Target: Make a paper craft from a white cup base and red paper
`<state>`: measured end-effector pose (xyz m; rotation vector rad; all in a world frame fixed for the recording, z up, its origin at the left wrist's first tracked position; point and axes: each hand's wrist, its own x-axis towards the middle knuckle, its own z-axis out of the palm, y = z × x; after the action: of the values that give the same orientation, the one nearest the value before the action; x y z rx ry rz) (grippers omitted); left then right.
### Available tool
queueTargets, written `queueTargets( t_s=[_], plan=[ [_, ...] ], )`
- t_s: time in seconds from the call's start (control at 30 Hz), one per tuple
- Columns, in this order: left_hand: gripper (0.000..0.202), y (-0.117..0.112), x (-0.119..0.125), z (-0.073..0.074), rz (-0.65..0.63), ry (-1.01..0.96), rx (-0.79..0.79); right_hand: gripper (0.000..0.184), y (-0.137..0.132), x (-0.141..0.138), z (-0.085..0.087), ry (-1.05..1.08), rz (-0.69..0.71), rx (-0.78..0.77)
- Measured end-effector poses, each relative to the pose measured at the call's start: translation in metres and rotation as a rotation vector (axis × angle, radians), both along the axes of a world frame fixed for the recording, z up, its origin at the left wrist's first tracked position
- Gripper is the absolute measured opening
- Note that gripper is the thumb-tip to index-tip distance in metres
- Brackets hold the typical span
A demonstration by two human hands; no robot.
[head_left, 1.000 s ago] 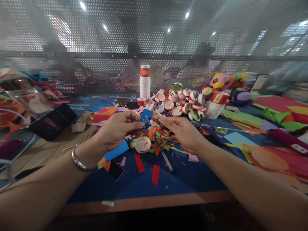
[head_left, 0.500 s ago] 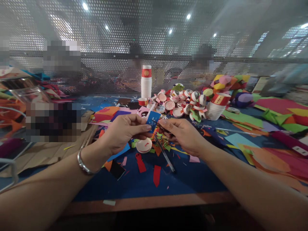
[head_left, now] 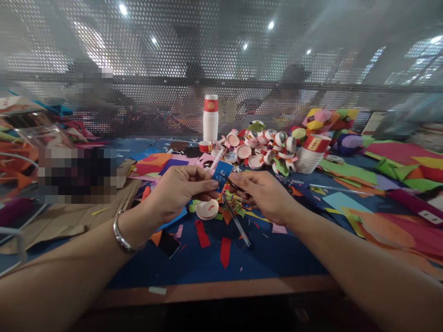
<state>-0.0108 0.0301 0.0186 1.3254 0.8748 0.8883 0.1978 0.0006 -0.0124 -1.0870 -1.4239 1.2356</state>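
Observation:
My left hand (head_left: 188, 189) pinches a small blue piece of paper (head_left: 223, 173) with faint light marks on it. Opposite, my right hand (head_left: 261, 191) is closed around small dark scissors (head_left: 231, 182), mostly covered by the fingers. Their blades meet the right side of the blue paper. Below the hands lie a round white lid (head_left: 206, 209) with a red mark and a clear pen (head_left: 238, 223). Two red paper cutouts, one (head_left: 202, 234) rounded and one (head_left: 225, 252) pointed, rest on the blue table covering.
A tall stack of paper cups (head_left: 210, 120) stands at the back, another cup stack (head_left: 313, 154) leans to the right. Between them is a heap of decorated lids (head_left: 256, 150). Coloured sheets (head_left: 398, 230) spread on the right; cardboard (head_left: 104, 221) lies left. Perforated metal (head_left: 235, 60) rises behind.
The blue paper has tilted slightly, and the scissors now overlap its right edge. My right hand has barely shifted; the left keeps its pinch.

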Motion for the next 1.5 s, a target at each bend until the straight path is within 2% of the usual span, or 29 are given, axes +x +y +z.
queueTargets(
  t_s=[0.4,0.63,0.87,1.03,1.5],
  plan=[
    [0.017,-0.0016,0.0025,0.0004,0.005,-0.028,-0.049,0.059,-0.0069,-0.0064,0.0059,0.010,0.003,-0.023],
    [0.015,-0.0018,0.0025,0.0018,0.027,-0.033,-0.086,0.059,-0.0057,-0.0082,0.0036,0.054,-0.001,-0.032],
    [0.011,0.0000,0.0009,0.0019,0.029,-0.016,-0.053,0.059,-0.0053,-0.0080,0.0030,0.114,0.089,-0.112],
    [0.008,0.0021,0.0001,0.0006,0.015,0.009,-0.027,0.060,-0.0034,-0.0071,0.0007,0.092,0.084,-0.142],
    [0.010,0.0006,-0.0010,-0.0016,-0.004,0.011,-0.012,0.060,-0.0048,-0.0069,-0.0013,0.069,0.052,-0.094]
  ],
)
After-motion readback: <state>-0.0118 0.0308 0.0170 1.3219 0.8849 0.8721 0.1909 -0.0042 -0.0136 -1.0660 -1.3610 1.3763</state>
